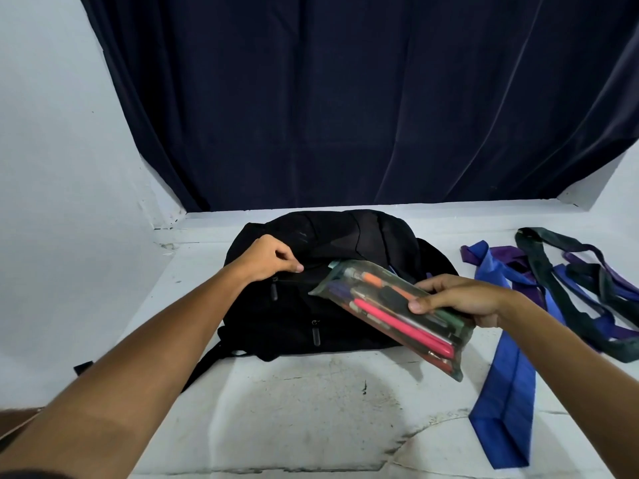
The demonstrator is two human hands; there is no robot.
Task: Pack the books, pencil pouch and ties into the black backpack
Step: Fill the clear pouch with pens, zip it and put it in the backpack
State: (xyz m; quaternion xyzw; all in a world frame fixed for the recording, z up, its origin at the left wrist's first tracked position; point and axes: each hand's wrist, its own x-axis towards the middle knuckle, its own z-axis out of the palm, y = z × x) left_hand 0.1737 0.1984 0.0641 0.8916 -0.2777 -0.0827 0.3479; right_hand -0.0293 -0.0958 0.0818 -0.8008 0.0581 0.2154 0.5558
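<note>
While left hand [268, 259] pinches the backpack [311, 305] (zipper area), right hand [460, 299] grips the pouch [390, 312].

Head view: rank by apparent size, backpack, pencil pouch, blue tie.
1. black backpack, clearly largest.
2. and 3. pencil pouch and blue tie: look alike in area, and the pouch is held up nearer the camera, so unranked.

The backpack [311, 288] lies on the tabletop [311, 409] before the curtain [345, 98]; the ties [570, 288] lie to its right, the pencil pouch [390, 316] above it.
</note>
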